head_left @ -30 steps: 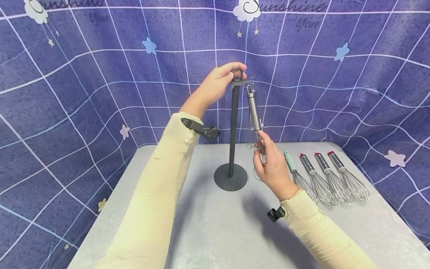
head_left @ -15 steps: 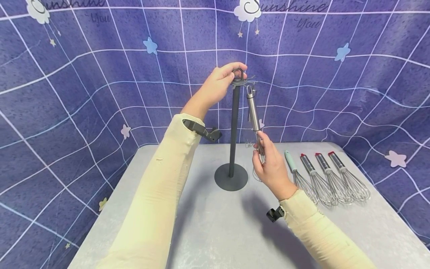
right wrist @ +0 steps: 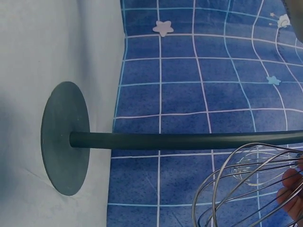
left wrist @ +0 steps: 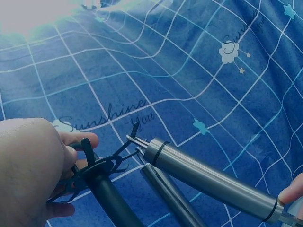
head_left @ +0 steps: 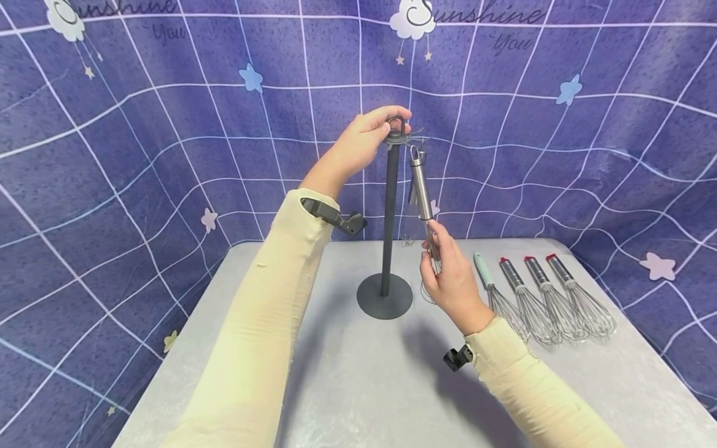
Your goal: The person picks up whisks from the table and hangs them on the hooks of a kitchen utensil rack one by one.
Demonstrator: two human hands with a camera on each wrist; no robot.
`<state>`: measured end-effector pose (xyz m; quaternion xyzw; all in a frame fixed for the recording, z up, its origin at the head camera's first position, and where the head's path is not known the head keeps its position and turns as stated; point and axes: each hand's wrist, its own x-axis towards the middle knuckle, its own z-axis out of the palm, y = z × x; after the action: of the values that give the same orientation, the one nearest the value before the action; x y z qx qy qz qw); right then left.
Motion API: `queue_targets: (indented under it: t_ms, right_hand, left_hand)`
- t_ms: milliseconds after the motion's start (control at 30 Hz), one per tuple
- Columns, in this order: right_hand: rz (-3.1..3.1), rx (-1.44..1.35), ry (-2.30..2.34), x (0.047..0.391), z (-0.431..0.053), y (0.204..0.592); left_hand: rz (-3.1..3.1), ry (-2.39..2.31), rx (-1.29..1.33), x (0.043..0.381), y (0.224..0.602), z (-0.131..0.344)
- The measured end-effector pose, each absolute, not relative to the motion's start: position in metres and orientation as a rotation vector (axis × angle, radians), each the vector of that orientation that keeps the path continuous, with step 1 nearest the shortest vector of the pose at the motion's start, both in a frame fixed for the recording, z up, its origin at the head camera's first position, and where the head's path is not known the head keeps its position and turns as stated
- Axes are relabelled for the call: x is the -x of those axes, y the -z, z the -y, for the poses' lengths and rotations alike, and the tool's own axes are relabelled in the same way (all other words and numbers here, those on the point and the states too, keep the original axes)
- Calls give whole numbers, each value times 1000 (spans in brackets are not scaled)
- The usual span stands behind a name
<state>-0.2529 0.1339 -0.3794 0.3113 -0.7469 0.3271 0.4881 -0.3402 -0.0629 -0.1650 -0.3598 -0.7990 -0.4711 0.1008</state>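
Observation:
My left hand (head_left: 366, 137) holds the loop at the top of a dark utensil stand (head_left: 390, 218), its fingers around the hooked crown. My right hand (head_left: 450, 274) grips a steel-handled whisk (head_left: 422, 190) by its wires just below the handle. In the left wrist view the hanging loop of this whisk (left wrist: 208, 177) is at a hook of the crown; whether the hook passes through it I cannot tell. Behind it a second metal-handled whisk (left wrist: 173, 194) hangs from the crown. The right wrist view shows the wire balloon (right wrist: 236, 184) beside the pole.
On the right of the grey table (head_left: 347, 386) lie several whisks: one with a mint-green handle (head_left: 483, 269) and others with red-tipped metal handles (head_left: 538, 269). The stand's round base (head_left: 372, 302) rests on the table. A blue patterned curtain (head_left: 493, 186) surrounds the table.
The held whisk's handle has shifted slightly left and down. The whisk hanging behind has swung left, showing more of its handle. Both hands keep nearly the same positions.

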Motion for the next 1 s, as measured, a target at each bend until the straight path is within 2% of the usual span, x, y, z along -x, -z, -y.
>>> queue_targets:
  t_ms: [567, 1000]
  right_hand:
    - [1897, -703, -842, 252, -130, 384]
    - [1951, -688, -1013, 252, -124, 402]
  left_hand:
    - [2407, 1355, 969, 335, 164, 59]
    - [2387, 1311, 966, 333, 164, 57]
